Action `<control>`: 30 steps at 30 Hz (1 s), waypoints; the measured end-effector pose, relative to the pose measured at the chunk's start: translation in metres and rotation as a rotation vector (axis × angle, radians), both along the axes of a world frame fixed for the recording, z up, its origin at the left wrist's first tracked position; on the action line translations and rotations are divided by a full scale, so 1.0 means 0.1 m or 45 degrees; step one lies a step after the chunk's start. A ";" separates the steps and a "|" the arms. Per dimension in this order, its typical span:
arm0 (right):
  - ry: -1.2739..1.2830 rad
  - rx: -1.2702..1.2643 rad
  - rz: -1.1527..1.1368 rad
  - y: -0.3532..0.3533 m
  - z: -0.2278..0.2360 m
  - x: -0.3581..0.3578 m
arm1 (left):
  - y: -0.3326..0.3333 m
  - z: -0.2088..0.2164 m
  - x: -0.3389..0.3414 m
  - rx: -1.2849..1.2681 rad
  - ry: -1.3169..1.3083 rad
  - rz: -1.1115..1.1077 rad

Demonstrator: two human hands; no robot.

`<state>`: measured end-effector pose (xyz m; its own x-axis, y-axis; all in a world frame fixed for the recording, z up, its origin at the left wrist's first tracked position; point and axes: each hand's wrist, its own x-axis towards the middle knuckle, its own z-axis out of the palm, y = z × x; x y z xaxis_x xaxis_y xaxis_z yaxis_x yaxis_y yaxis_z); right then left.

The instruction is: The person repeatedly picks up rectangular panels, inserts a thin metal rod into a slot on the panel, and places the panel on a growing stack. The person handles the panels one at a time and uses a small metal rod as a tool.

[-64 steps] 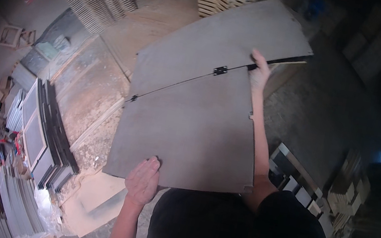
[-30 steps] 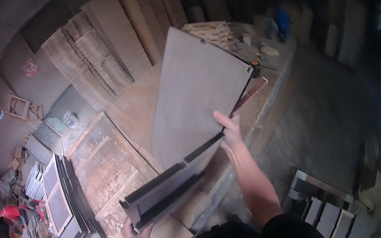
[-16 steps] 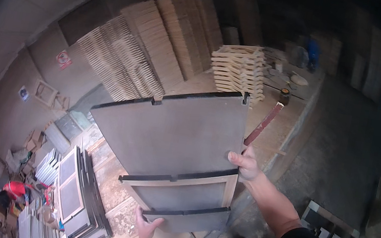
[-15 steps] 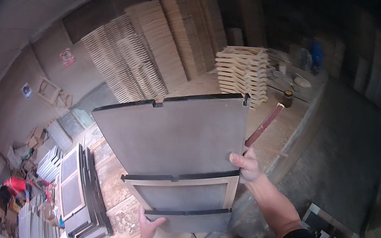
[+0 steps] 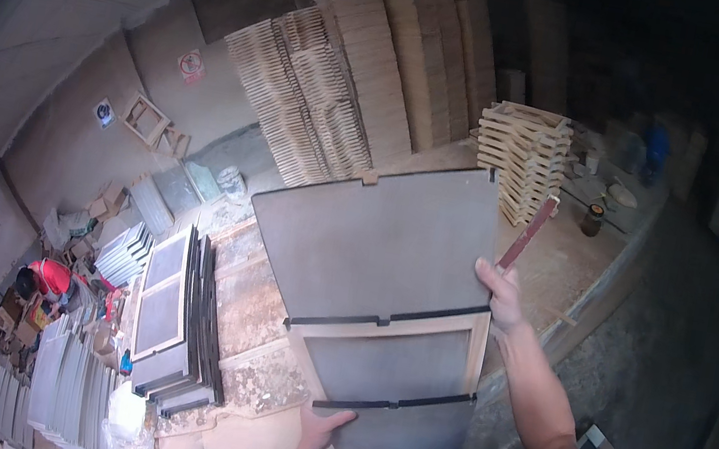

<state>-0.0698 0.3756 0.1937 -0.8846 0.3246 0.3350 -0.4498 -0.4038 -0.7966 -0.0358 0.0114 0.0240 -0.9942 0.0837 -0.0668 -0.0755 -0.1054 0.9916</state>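
In front of me I hold a tall grey panel with black-edged joints, tilted so its far end points away. A pale wooden frame surrounds a grey inset in its middle section, and a plain grey section forms the near end. My right hand grips the right edge, thumb on the face. From that same hand a worn reddish strip sticks up; its lower end is hidden. My left hand clasps the near left edge, thumb over the face, other fingers hidden behind the panel.
Similar panels lie in a stack on the stained worktop to the left. Zigzag-stacked wooden frames and a dark jar stand beyond. Slat piles lean at the back. A person in red bends at far left.
The whole view has swung left, so the surroundings sit farther right. Both hands keep hold of the panel, which now appears slightly lower on its near side.
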 end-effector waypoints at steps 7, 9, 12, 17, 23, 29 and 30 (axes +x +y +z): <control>-0.064 0.382 -0.670 0.31 0.01 -0.33 | 0.29 0.16 0.12 -0.085 -0.074 0.254; -0.030 0.419 -0.673 0.23 0.00 -0.28 | 0.25 0.09 0.08 0.104 -0.134 0.253; -0.168 0.592 -0.528 0.18 -0.33 -0.08 | 0.31 0.44 0.08 0.346 -0.226 0.248; -0.300 0.608 -0.166 0.14 -0.81 0.31 | 0.27 0.69 0.04 0.524 -0.266 0.270; -0.496 0.813 -0.025 0.07 -0.98 0.47 | 0.20 0.82 0.11 0.559 -0.213 0.306; -0.026 1.221 -0.746 -0.34 -0.72 0.44 | 0.13 0.74 0.21 0.591 -0.236 0.403; 0.117 1.401 -0.902 -0.42 -0.61 0.48 | 0.11 0.72 0.23 0.597 -0.233 0.427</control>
<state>-0.0218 0.3331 0.1324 -0.5960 0.2264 0.7704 -0.3643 0.7787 -0.5107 -0.0129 0.0228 0.0960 -0.9475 -0.1704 -0.2707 -0.1272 -0.5757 0.8077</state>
